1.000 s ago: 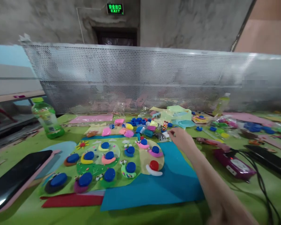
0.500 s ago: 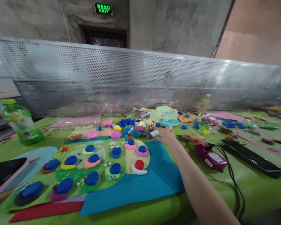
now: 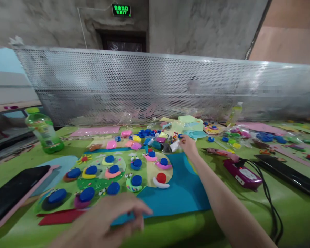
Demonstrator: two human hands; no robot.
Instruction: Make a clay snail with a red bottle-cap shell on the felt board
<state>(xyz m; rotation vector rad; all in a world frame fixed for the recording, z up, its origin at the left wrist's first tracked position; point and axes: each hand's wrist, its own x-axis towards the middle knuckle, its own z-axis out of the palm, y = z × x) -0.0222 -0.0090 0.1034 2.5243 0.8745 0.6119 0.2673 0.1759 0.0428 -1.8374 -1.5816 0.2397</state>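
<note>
My right hand (image 3: 188,145) reaches to the pile at the back middle, fingers drawn together at a white packet (image 3: 174,146) and a blue bottle cap (image 3: 180,136); what they hold is hidden. Blurred in front, my left hand (image 3: 107,217) hovers over the near edge of the craft picture, fingers apart and loosely bent, nothing in them. On the picture (image 3: 151,168) sit several clay snails with blue cap shells, such as a green snail (image 3: 134,182), and a white snail (image 3: 160,182) with a red cap. A blue sheet (image 3: 183,193) lies beneath.
A green-capped bottle (image 3: 45,132) and a black phone (image 3: 18,193) are at left. Right of my forearm lie a purple power strip (image 3: 243,175) with cables, a glue gun (image 3: 219,153) and a black tray (image 3: 289,175). A perforated metal panel (image 3: 119,86) stands behind.
My left hand has come into view from below, over the near edge of the picture. My right fingers have shifted slightly up beside the white packet. The camera view has turned left.
</note>
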